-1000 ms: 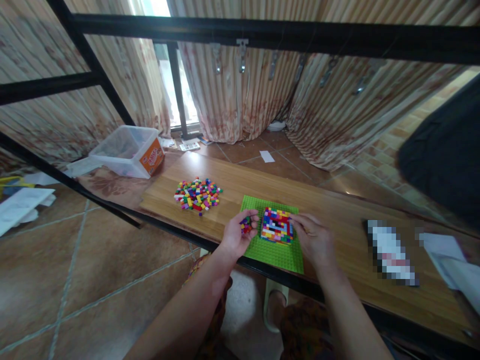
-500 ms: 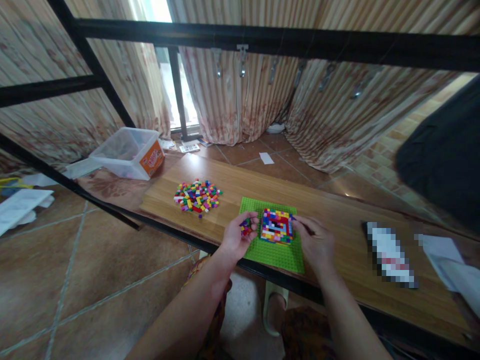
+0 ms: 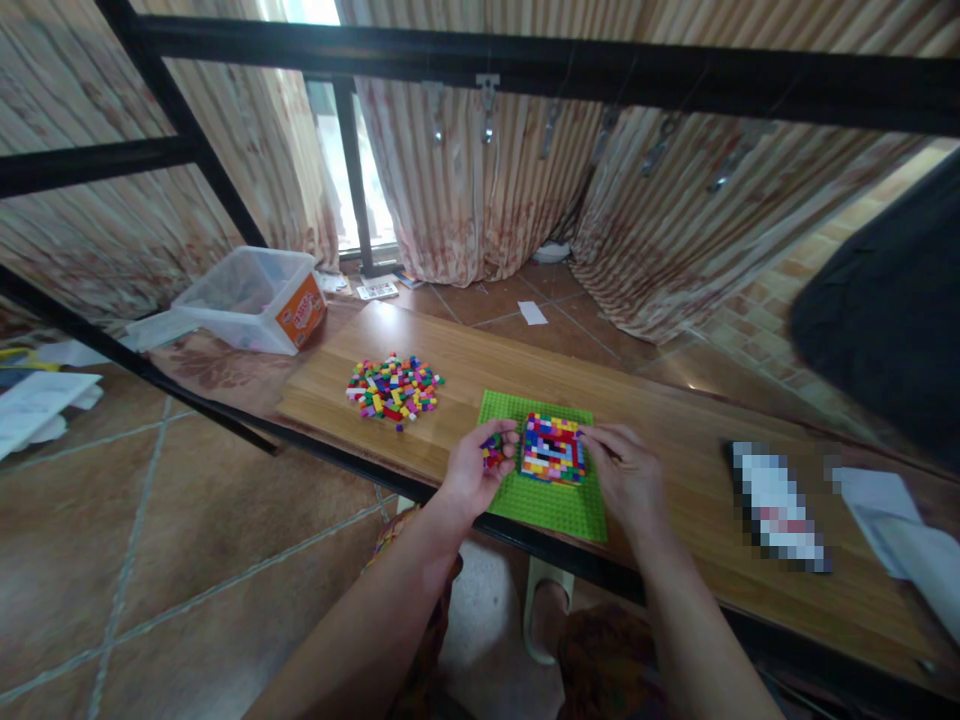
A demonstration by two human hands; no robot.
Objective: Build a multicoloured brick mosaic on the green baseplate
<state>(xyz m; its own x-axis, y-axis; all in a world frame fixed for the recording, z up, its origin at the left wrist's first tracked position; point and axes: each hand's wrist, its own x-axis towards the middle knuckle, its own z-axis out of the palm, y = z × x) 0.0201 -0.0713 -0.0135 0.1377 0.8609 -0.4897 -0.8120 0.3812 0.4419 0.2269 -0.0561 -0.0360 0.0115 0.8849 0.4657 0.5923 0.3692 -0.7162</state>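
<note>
1. Both hands to keep low and steady. Left hand (image 3: 478, 470): cupped, fingers curled round loose bricks (image 3: 492, 453) in the palm. Best kept just beside the brick build (image 3: 552, 467), for short transfers without spilling. Pose much as 0.5 s ago.

2. Right hand (image 3: 630, 472): tips of thumb and forefinger drawn close together at the right edge of the brick build. Cannot tell if pinching 1 brick or only pressing. Probably wise to line up with the studs first, then push straight down. Slightly further in over that edge than 0.5 s ago.

3. Brick build: between both hands, on the green baseplate (image 3: 553, 516), with a gap in the middle. Better pressed evenly, to avoid popping neighbours loose. No visible change in 0.5 s.

4. Brick pile (image 3: 394, 388): on the wooden tabletop (image 3: 457, 352), left of the green baseplate and apart from it. Use up the palmful before reaching over. Unchanged.

5. Clear plastic box (image 3: 255, 305): beyond, at far left. Slightly higher in view than 0.5 s ago, probably from head tilt.
</note>
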